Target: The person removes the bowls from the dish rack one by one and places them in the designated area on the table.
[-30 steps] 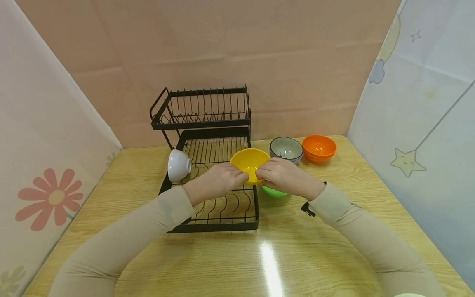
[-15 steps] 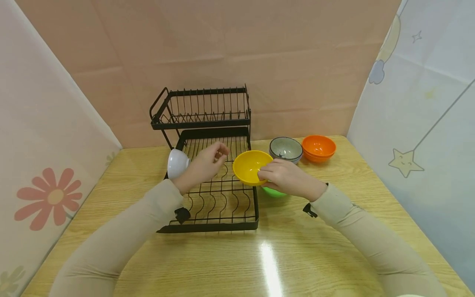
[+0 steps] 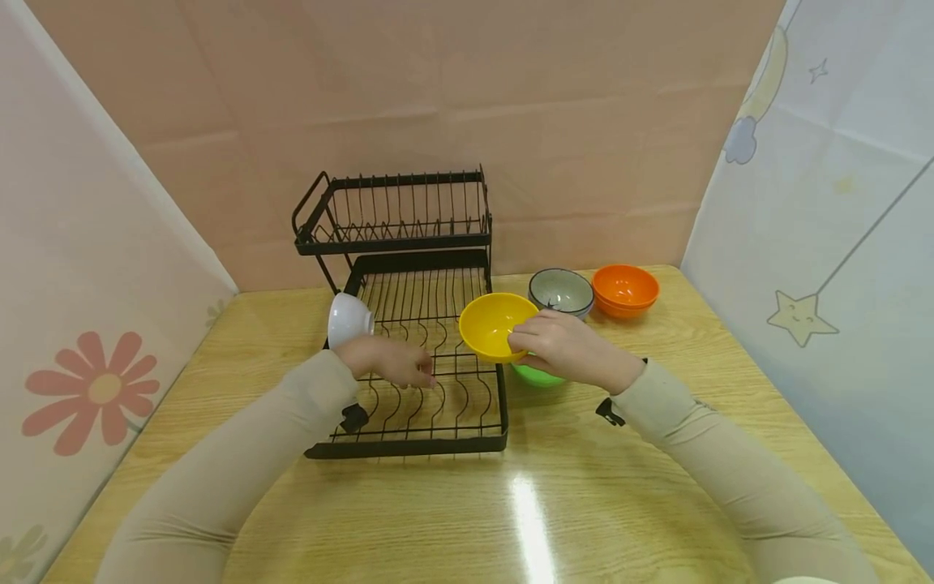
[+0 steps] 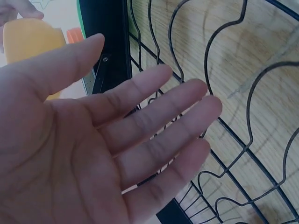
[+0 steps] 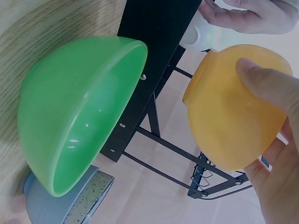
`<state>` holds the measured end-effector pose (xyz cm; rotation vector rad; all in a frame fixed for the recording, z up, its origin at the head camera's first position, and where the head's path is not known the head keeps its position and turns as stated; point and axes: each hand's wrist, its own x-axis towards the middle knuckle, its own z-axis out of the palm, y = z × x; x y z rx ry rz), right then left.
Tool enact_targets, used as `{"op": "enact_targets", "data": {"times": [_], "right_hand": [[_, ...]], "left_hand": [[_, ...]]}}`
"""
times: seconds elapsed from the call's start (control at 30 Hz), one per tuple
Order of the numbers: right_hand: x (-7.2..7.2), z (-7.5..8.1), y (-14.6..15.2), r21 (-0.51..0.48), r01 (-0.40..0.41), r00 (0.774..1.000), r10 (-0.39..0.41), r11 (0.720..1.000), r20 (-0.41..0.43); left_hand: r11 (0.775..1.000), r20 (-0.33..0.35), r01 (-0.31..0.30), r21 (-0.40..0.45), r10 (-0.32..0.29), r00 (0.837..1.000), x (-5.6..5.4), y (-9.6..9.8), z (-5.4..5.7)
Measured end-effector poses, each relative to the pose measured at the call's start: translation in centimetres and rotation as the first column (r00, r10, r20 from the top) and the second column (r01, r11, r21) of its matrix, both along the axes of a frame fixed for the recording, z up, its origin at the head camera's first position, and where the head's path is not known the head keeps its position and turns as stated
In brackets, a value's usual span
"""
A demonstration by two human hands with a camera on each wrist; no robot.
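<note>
My right hand (image 3: pixel 565 345) pinches the rim of a yellow bowl (image 3: pixel 485 324), thumb on its outside. The bowl hangs over the right side of the black dish rack (image 3: pixel 416 447), tilted in the right wrist view. Over the rack's lower tier is my left hand (image 3: pixel 390 362), holding nothing; its fingers spread with the palm showing in the left wrist view, close above the wavy wires (image 4: pixel 250 112). A white bowl (image 3: pixel 348 318) stands on its side at the rack's left edge, partly covered by the left wrist.
Right of the rack sits a green bowl (image 5: pixel 70 107), mostly hidden in the head view by the right hand. Behind it are stacked grey bowls (image 3: pixel 562 289) and stacked orange bowls (image 3: pixel 625 288). The rack's upper tier (image 3: pixel 397 243) rises at the back.
The left hand has let go of the yellow bowl, moved left and then lowered toward the rack's wires. The right hand keeps holding the bowl, which has barely shifted.
</note>
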<state>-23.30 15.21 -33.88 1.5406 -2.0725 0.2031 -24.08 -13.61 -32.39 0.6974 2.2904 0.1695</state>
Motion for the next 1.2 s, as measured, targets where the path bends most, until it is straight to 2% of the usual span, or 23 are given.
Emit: {"op": "enact_targets", "data": {"times": [0.43, 0.6, 0.73, 0.83, 0.97, 1.2], "right_hand": [[-0.1, -0.2, 0.5, -0.013, 0.032, 0.999, -0.032, 0.999, 0.009], [0.0, 1.2, 1.7, -0.025, 0.096, 0.994, -0.095, 0.995, 0.046], [0.1, 2.5, 2.7, -0.014, 0.169, 0.98, -0.167, 0.986, 0.109], [0.2, 3.1, 3.3, 0.02, 0.226, 0.961, -0.226, 0.974, 0.157], [0.3, 3.0, 3.6, 0.102, 0.28, 0.926, -0.297, 0.955, 0.234], [0.8, 2.2, 3.3, 0.3, 0.32, 0.827, -0.419, 0.899, 0.373]], "left_hand": [[1.0, 0.001, -0.012, -0.01, 0.012, 1.0, 0.4, -0.1, 0.2], [1.0, 0.007, -0.017, -0.011, 0.017, 1.0, 0.4, -0.3, 0.2], [1.0, 0.01, -0.021, -0.006, 0.021, 1.0, 0.4, -0.4, 0.2], [1.0, 0.012, -0.03, -0.002, 0.03, 0.999, 0.4, -0.4, 0.2], [0.999, 0.017, -0.038, -0.004, 0.038, 0.999, 0.5, -0.4, 0.3], [0.999, 0.024, -0.047, -0.005, 0.047, 0.999, 0.7, -0.2, 0.4]]}}
